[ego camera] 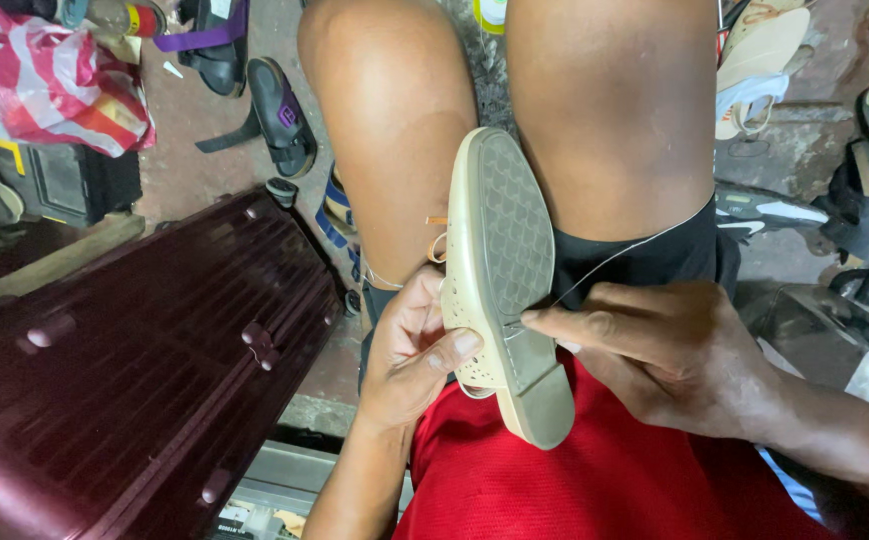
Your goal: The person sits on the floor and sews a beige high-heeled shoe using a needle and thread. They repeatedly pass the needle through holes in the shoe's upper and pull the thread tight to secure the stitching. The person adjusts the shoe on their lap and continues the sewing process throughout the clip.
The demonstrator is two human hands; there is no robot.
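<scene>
**Sole seam under way on a cream shoe held in the lap**

The cream perforated slip-on shoe with a grey patterned rubber sole lies sole-up between the person's bare knees, its heel end toward the red shirt. The left hand cups the shoe's perforated side from below; its thumb is pressed flat on the upper just short of the sole edge, and the other fingers are curled out of sight under the shoe. The right hand comes in from the other side, thumb and forefinger pinched together at the sole's rim, right across from the left thumb. A thin pale thread runs taut from that pinch away over the black shorts. No needle or awl can be made out between the fingertips.

Judging progress: the work sits near the sole's waist, by the heel block. Whether stitches already lie along the rim is too fine to tell, so the share done and left stays uncertain. An orange thread loop hangs off the shoe just beyond the left fingers. A dark maroon ribbed hard case lies outside the left hand.
</scene>
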